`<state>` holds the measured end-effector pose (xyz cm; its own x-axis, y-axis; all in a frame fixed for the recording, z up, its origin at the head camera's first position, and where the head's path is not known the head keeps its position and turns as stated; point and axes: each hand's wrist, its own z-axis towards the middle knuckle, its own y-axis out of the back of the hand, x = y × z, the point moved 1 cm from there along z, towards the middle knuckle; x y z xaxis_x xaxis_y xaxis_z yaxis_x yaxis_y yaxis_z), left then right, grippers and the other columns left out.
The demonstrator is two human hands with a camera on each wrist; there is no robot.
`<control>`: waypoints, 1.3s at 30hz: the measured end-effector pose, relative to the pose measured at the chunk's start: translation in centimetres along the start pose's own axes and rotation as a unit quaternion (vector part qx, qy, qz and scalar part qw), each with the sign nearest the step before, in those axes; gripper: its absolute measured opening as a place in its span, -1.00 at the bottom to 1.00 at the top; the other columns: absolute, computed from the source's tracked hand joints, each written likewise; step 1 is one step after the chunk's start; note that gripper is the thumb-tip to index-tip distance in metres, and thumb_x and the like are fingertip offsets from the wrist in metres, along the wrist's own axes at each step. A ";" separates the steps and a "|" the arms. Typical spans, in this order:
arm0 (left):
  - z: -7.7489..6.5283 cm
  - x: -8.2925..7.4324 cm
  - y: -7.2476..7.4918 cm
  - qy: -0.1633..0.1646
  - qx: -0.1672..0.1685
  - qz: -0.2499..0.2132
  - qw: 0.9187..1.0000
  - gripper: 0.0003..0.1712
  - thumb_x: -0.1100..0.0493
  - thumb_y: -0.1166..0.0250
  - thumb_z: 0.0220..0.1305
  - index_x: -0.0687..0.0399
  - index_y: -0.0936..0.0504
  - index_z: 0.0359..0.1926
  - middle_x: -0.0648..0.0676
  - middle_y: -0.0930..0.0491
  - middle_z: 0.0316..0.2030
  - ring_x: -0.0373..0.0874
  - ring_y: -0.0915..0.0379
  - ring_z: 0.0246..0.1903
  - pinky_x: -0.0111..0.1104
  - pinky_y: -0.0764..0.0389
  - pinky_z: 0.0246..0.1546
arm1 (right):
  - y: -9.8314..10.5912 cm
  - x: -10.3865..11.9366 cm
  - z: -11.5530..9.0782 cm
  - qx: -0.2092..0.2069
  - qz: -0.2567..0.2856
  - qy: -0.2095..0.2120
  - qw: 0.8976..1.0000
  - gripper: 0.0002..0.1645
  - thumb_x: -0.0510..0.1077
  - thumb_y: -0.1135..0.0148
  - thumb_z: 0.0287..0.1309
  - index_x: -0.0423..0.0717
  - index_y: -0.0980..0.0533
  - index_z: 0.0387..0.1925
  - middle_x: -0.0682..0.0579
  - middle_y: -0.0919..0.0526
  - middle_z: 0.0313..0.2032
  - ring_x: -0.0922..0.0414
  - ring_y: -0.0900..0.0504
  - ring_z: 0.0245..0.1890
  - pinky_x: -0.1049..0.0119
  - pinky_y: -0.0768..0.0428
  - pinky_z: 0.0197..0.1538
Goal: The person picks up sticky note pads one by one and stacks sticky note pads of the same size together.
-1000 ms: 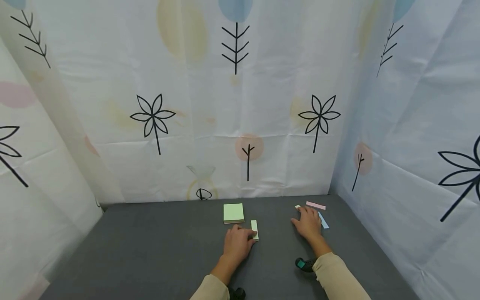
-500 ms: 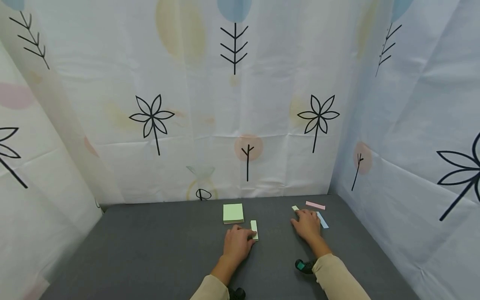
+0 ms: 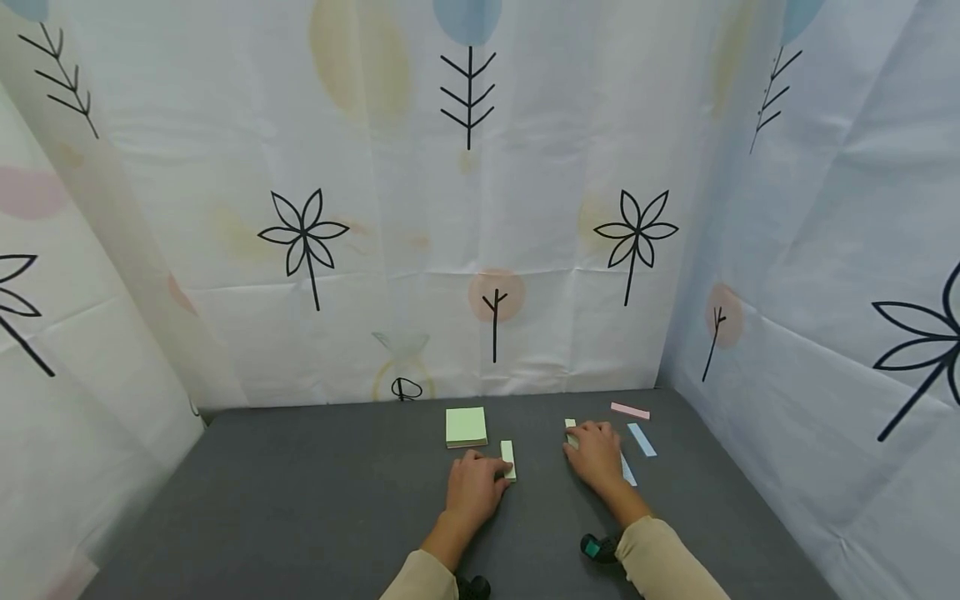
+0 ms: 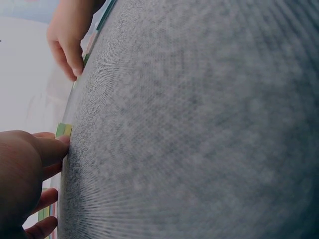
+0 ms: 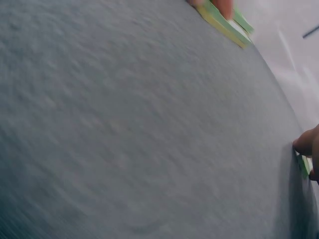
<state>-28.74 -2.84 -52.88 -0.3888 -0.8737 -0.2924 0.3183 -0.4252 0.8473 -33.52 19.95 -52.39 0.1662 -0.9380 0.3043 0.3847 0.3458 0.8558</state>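
My left hand [image 3: 474, 487] pinches a narrow pale green sticky-note pad [image 3: 507, 452] between thumb and finger on the dark grey table. In the left wrist view, the thumb lies at the end of this pad [image 4: 63, 130], which shows green and yellow layers. Further right, my right hand [image 3: 595, 454] holds a small pale green strip [image 3: 571, 423] with its fingertips near the table. The hand covers most of that strip; a bit of green strip [image 5: 303, 167] shows between the fingers in the right wrist view. A blue strip [image 3: 628, 472] lies partly hidden beside the right wrist.
A square green sticky-note pad [image 3: 466, 427] sits behind the left hand. Past the right hand lie a pink strip [image 3: 630, 411] and another blue strip [image 3: 642, 440]. Printed white cloth walls [image 3: 420, 250] enclose the table [image 3: 300, 500] at the back and sides.
My right hand has moved left and slightly nearer with the small green strip, uncovering one blue strip and part of a second. The left hand has stayed on its pad.
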 end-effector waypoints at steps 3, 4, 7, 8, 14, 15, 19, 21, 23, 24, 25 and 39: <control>0.0 0.0 0.0 0.002 0.001 0.000 1.000 -0.75 0.03 -0.49 0.05 -0.22 -0.79 -0.18 -0.14 -0.70 -0.32 -0.09 -0.48 -0.20 -0.21 -0.40 -0.28 | -0.2 0.8 -0.2 0.001 -0.005 0.014 1.000 -0.69 -0.09 -0.41 0.08 -0.11 -0.68 -0.13 -0.11 -0.59 -0.19 -0.16 -0.42 -0.05 -0.21 -0.30 0.07; 0.0 -0.1 0.0 0.003 0.002 -0.001 1.000 -0.75 0.02 -0.49 0.05 -0.23 -0.79 -0.17 -0.14 -0.70 -0.32 -0.09 -0.48 -0.19 -0.21 -0.40 -0.28 | -0.2 1.1 -0.2 0.002 -0.009 0.019 1.000 -0.69 -0.08 -0.41 0.08 -0.11 -0.68 -0.13 -0.10 -0.59 -0.20 -0.15 -0.43 -0.06 -0.20 -0.31 0.06; 0.0 -0.1 -0.1 0.008 0.005 0.001 1.000 -0.75 0.02 -0.48 0.05 -0.23 -0.79 -0.17 -0.14 -0.70 -0.31 -0.10 -0.48 -0.19 -0.21 -0.40 -0.27 | -0.2 1.9 -0.3 0.010 -0.017 0.029 0.999 -0.67 -0.04 -0.42 0.07 -0.11 -0.69 -0.14 -0.08 -0.58 -0.23 -0.13 -0.43 -0.09 -0.18 -0.34 0.03; 0.0 -0.1 -0.1 0.009 0.006 0.002 1.000 -0.75 0.02 -0.48 0.05 -0.23 -0.79 -0.17 -0.14 -0.70 -0.31 -0.10 -0.48 -0.19 -0.21 -0.40 -0.27 | -0.2 2.1 -0.3 0.013 -0.018 0.032 0.999 -0.66 -0.03 -0.42 0.06 -0.10 -0.69 -0.14 -0.07 -0.58 -0.24 -0.12 -0.44 -0.11 -0.18 -0.34 0.02; 0.0 -0.1 -0.1 0.014 0.007 0.001 1.000 -0.74 0.02 -0.48 0.05 -0.23 -0.79 -0.17 -0.14 -0.69 -0.32 -0.10 -0.46 -0.20 -0.21 -0.39 -0.28 | -0.3 2.7 -0.3 0.038 -0.013 0.051 0.998 -0.61 0.01 -0.45 0.03 -0.08 -0.68 -0.11 -0.04 -0.56 -0.25 -0.07 -0.44 -0.16 -0.16 -0.35 0.02; 0.0 -0.1 -0.1 0.014 0.007 0.000 1.000 -0.74 0.03 -0.49 0.05 -0.23 -0.79 -0.17 -0.14 -0.69 -0.32 -0.10 -0.46 -0.20 -0.21 -0.39 -0.28 | -0.3 2.7 -0.3 0.041 -0.010 0.055 0.998 -0.61 0.01 -0.45 0.03 -0.07 -0.68 -0.12 -0.02 -0.56 -0.25 -0.06 -0.44 -0.17 -0.15 -0.35 0.03; 0.0 -0.1 0.1 0.013 0.006 -0.001 1.000 -0.75 0.03 -0.49 0.05 -0.23 -0.79 -0.17 -0.13 -0.69 -0.33 -0.10 -0.46 -0.21 -0.21 -0.39 -0.28 | 0.1 2.5 -0.4 0.041 -0.005 0.082 0.996 -0.68 0.00 -0.47 0.02 -0.05 -0.68 -0.19 0.02 -0.57 -0.29 -0.02 -0.47 -0.20 -0.11 -0.38 0.02; 0.0 -0.2 0.1 0.012 0.004 -0.001 1.000 -0.75 0.03 -0.49 0.05 -0.22 -0.79 -0.18 -0.13 -0.69 -0.33 -0.09 -0.47 -0.21 -0.21 -0.39 -0.28 | 0.4 2.3 -0.4 0.030 -0.013 0.109 0.994 -0.72 -0.01 -0.47 0.01 -0.04 -0.68 -0.24 0.03 -0.58 -0.32 -0.01 -0.48 -0.24 -0.11 -0.40 0.01; 0.0 -0.2 0.1 0.012 0.003 -0.002 1.000 -0.76 0.04 -0.49 0.05 -0.22 -0.79 -0.18 -0.13 -0.69 -0.33 -0.09 -0.47 -0.21 -0.21 -0.39 -0.28 | 0.5 2.2 -0.4 0.018 -0.027 0.135 0.990 -0.74 -0.01 -0.47 0.01 -0.05 -0.68 -0.28 0.04 -0.58 -0.35 0.00 -0.49 -0.27 -0.10 -0.41 0.00; -0.1 -0.2 0.1 0.012 0.004 -0.003 1.000 -0.76 0.04 -0.49 0.05 -0.22 -0.79 -0.18 -0.13 -0.69 -0.33 -0.09 -0.46 -0.22 -0.21 -0.39 -0.28 | 0.6 2.2 -0.5 0.013 -0.034 0.145 0.989 -0.75 -0.01 -0.46 0.01 -0.05 -0.68 -0.29 0.05 -0.58 -0.36 0.01 -0.49 -0.28 -0.10 -0.42 0.00; -0.1 -0.2 0.1 0.013 0.004 -0.003 1.000 -0.76 0.04 -0.49 0.05 -0.22 -0.79 -0.18 -0.13 -0.69 -0.33 -0.10 -0.46 -0.22 -0.21 -0.38 -0.28 | 0.6 2.2 -0.5 0.009 -0.040 0.153 0.987 -0.75 -0.01 -0.46 0.01 -0.04 -0.68 -0.30 0.05 -0.58 -0.38 0.01 -0.49 -0.29 -0.10 -0.42 0.00; -0.1 -0.3 0.2 0.016 0.012 0.003 1.000 -0.76 0.03 -0.48 0.07 -0.23 -0.79 -0.17 -0.14 -0.70 -0.32 -0.09 -0.48 -0.20 -0.20 -0.40 -0.27 | 0.5 1.5 0.4 0.027 -0.002 0.126 0.992 -0.74 0.00 -0.42 0.08 -0.05 -0.68 -0.23 0.01 -0.60 -0.30 -0.01 -0.50 -0.27 -0.02 -0.47 -0.16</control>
<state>-28.52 -2.67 -52.69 -0.3595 -0.8833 -0.3010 0.2990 -0.4146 0.8595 -33.42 18.67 -51.35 0.3891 -0.9007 0.1933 0.3379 0.3348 0.8796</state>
